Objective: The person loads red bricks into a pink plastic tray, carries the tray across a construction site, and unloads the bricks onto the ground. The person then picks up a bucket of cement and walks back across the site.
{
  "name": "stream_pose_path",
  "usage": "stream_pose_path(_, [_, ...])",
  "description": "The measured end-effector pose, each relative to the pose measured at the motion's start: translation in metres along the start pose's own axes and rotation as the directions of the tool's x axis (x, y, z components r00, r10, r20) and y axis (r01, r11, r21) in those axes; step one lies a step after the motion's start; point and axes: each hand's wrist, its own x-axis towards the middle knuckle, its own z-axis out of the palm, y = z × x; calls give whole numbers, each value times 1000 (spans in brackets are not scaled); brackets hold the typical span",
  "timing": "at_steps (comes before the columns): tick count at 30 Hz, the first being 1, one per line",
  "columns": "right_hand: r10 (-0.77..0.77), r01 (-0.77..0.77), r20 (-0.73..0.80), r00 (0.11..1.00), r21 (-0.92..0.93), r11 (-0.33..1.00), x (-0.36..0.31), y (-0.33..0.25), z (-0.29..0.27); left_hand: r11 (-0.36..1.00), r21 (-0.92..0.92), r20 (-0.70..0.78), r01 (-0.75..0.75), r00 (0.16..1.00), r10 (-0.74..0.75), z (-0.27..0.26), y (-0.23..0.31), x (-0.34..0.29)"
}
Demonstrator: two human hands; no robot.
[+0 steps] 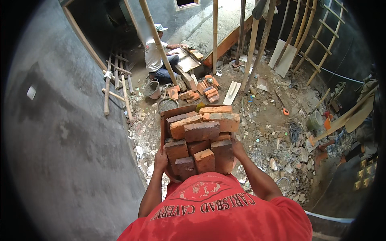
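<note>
Load: a stack of red bricks (199,138) piled on a brown tray or board (163,120), carried at chest height directly in front of the red shirt (217,213). It sits above a rubble-strewn floor (277,136).

Orientation: the stack's long axis runs away from the body, toward the far end of the room. The near end rests against the chest. The far end points at a seated co-worker (157,56). Individual bricks lie mixed: the near row shows end faces toward the camera, while the upper and far bricks lie crosswise, long sides left to right. The top courses look loosely set, not interlocked.

Left hand (161,158): at the near left corner of the load, fingers wrapped under and around the edge. The grip looks closed on the tray, though the fingertips are hidden beneath.
Right hand (238,149): at the near right side, pressed against the outer brick and the tray rim. The fingers are curled on the load; their exact purchase cannot be told.

Judgement on carrying well: keep the tray level and tight to the chest, since the loose top bricks could slide forward if the far end dips. Both hands sit at the near end, so the far end is unsupported; elbows should be kept tucked in. Footing is the main risk, given stones and debris across the floor.

Surroundings: grey rendered wall on the left, bamboo poles (157,40) standing ahead, a further brick pile (205,88) and a bucket (152,89) near the co-worker, a ladder (317,36) at far right.
</note>
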Motion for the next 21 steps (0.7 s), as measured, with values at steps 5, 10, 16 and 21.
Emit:
stream_pose_path(5, [101, -102, -8, 995, -31, 994, 133, -34, 6, 1000, -8, 48, 3, 999, -3, 45, 19, 152])
stream_pose_path(10, [232, -247, -124, 965, -125, 961, 263, -42, 23, 963, 264, 63, 55, 995, -74, 84, 9, 297])
stream_pose_path(16, [420, -421, -44, 906, -168, 891, 359, 21, 84, 923, 160, 78, 349, 928, -365, 154, -78, 375])
stream_pose_path(21, [529, -508, 50, 847, -216, 834, 455, 166, 159, 779, 58, 249, 625, 746, -618, 229, -243, 433])
